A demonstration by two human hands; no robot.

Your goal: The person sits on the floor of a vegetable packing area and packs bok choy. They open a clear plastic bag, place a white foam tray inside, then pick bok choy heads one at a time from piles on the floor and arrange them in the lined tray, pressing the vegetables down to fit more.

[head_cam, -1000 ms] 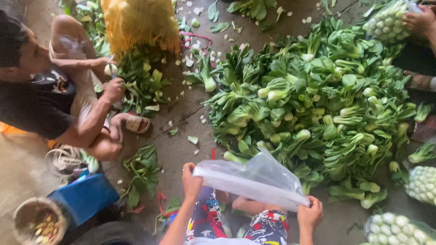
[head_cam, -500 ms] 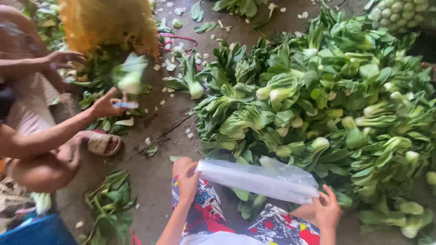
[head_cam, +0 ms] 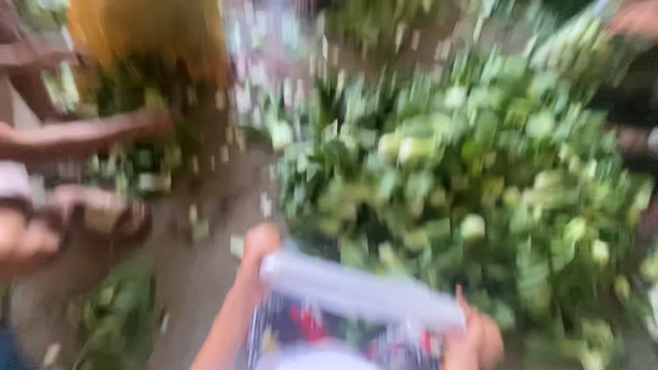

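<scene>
— Left hand [head_cam: 260,248] first: how is it set?

— Curled shut on the left end of a clear plastic bag [head_cam: 360,291], gripping the edge near the bottom middle of the view. The whole picture is badly smeared, so single fingers cannot be made out.

— And the right hand [head_cam: 473,337]?

— Lower and further right, clenched on the bag's other end. Between the two hands the bag is stretched into a pale band, slanting down from left to right.

— What lies under the bag?

— Patterned cloth [head_cam: 301,329] in dark blue, red and white — the person's own clothing, just below the band. The left forearm runs up from the bottom edge to the hand.

— Where is the bag against the greens?

— At the near edge of a big heap of leafy greens [head_cam: 480,178] with pale stems, which fills the right half of the view. Whether the bag touches the leaves I cannot tell through the blur.

— Anyone else about?

— Yes, on the left a co-worker's arm [head_cam: 82,133] reaches across toward a smaller bunch of leaves [head_cam: 130,89], beneath a yellow sack [head_cam: 147,31]. Loose scraps [head_cam: 236,243] dot the bare ground [head_cam: 199,274], and another small clump of greens [head_cam: 120,315] lies at lower left.
</scene>
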